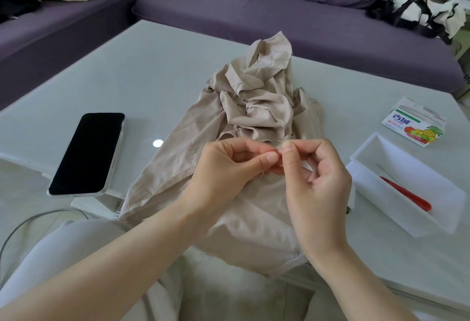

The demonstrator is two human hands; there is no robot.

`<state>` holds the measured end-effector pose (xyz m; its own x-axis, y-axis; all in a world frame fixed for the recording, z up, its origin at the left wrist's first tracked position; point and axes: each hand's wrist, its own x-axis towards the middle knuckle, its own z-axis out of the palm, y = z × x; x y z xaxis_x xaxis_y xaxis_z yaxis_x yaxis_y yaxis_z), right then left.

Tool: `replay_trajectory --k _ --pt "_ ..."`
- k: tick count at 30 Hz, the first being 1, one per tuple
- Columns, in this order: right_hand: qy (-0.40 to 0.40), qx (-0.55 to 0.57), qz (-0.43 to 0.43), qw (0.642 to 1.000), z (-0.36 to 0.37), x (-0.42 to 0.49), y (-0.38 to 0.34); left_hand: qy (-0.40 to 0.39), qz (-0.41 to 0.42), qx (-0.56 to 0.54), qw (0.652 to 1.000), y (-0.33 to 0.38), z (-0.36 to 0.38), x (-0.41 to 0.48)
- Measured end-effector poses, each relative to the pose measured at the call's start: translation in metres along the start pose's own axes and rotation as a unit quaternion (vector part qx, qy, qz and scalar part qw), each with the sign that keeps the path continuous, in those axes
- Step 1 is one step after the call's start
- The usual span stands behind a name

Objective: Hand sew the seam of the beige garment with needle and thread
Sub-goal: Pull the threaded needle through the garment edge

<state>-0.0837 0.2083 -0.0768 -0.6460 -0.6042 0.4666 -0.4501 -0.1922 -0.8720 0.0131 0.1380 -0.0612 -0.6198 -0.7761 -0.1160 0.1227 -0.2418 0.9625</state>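
My left hand (229, 165) and right hand (314, 170) pinch wispy thread (263, 173); limp garment (244, 86) at 12 o'clock, probably best gripped by its seam (259, 107).

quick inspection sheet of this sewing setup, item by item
surface: pale glossy table.
job's things: beige garment crumpled mid-table; a thread tail hangs below the fingertips.
clutter: phone on the left; printed box and white tray holding a red tool on the right.
grippers: left hand and right hand pinch the thread, fingertips meeting above the garment.
cables: grey cable at near left.
surroundings: purple sofa with a black-and-white bag on it.
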Motion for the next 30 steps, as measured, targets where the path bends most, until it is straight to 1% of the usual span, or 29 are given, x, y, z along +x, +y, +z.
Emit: replay_trajectory --k 5,13,19,30 --pt "0.003 0.002 0.009 1.000 0.0005 0.0003 -0.0002 -0.008 -0.033 -0.029 0.999 -0.0016 -0.0008 0.0012" --pt "0.001 -0.007 0.011 1.000 0.0019 -0.0004 -0.0001 -0.023 -0.044 -0.063 0.997 -0.0056 -0.0040 0.0052" --pt "0.004 0.020 0.048 0.999 0.0041 0.0021 0.0015 -0.031 -0.063 -0.104 0.992 -0.0071 -0.0042 0.0071" --pt "0.003 0.017 0.063 0.998 0.0045 0.0037 0.0030 -0.036 -0.070 -0.089 0.993 -0.0061 -0.0024 0.0069"
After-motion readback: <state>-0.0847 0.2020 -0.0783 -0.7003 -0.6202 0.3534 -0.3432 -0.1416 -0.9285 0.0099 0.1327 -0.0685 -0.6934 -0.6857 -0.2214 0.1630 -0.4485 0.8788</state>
